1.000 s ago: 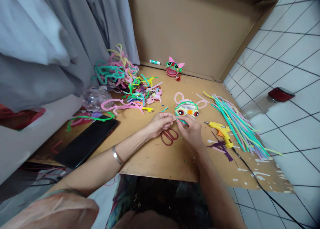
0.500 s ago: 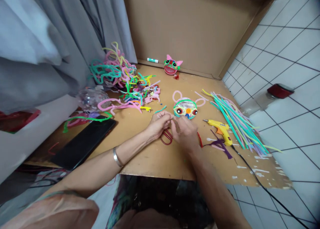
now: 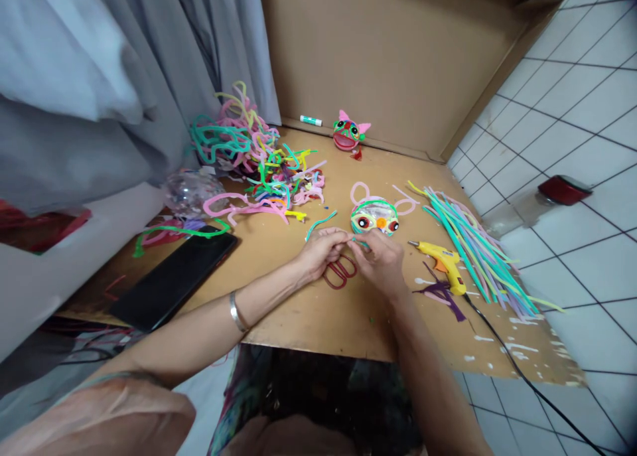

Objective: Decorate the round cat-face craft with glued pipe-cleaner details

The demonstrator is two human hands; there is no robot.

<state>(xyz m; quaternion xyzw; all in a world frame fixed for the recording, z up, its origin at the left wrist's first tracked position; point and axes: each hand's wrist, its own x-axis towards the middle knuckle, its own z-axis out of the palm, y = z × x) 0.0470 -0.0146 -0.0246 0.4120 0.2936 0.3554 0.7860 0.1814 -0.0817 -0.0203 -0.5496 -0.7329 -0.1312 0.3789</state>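
Both hands meet mid-table with their fingertips pinched together. My left hand (image 3: 322, 251) and my right hand (image 3: 379, 260) hold a short teal pipe cleaner piece (image 3: 355, 239) between them, mostly covered by the fingers. Just beyond my right hand lies a round animal face (image 3: 377, 209) with pink loop ears, red-ringed eyes and an orange nose; the hand hides its lower edge. A curved teal pipe cleaner (image 3: 318, 224) rests on the table beyond my left hand. Red-handled scissors (image 3: 341, 275) lie under the hands, their blades hidden.
On the right are a yellow glue gun (image 3: 448, 263) with a black cord, purple scraps (image 3: 442, 297) and a pipe cleaner bundle (image 3: 472, 250). Tangled pipe cleaners (image 3: 259, 157) and a black phone (image 3: 174, 280) lie left. A finished pink-eared face (image 3: 348, 132) sits by the cardboard (image 3: 388, 64).
The view has shifted slightly, so the table things sit a little further right. The hands remain pinched together, and the teal piece now shows at the fingertips. More of the scissor handles is visible.
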